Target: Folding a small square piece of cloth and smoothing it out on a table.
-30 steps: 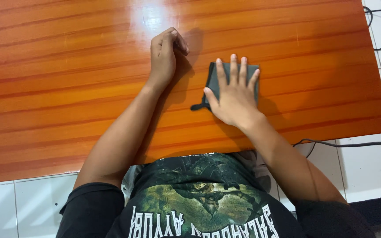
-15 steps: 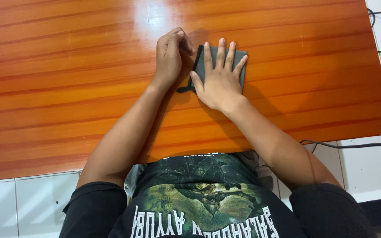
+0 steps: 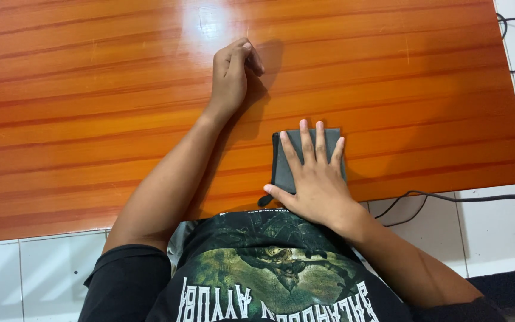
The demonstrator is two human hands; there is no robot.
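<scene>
Pressing down flat, the person's right hand (image 3: 314,182) lay spread over a dark grey pouch (image 3: 305,158) near the front edge of the orange wooden worktop (image 3: 90,119), close to the body. Its fingers (image 3: 304,140) were stretched straight and fanned apart, covering most of the pouch rather than gripping it; nothing was pinched or lifted. A small dark pull tab (image 3: 264,201) stuck out at the pouch's near left corner, just beside the thumb. The pouch looked closed and lay flat, so I judged that it had not yet been opened or picked up, and that whatever handling it needed was mostly left to do.

The left hand (image 3: 232,74) rested farther out on the worktop, well apart from the pouch, curled into a loose fist with the fingertips drawn together; I could not tell whether it held anything small inside. Black cables (image 3: 460,198) trailed over the white floor tiles (image 3: 496,238) to the right.
</scene>
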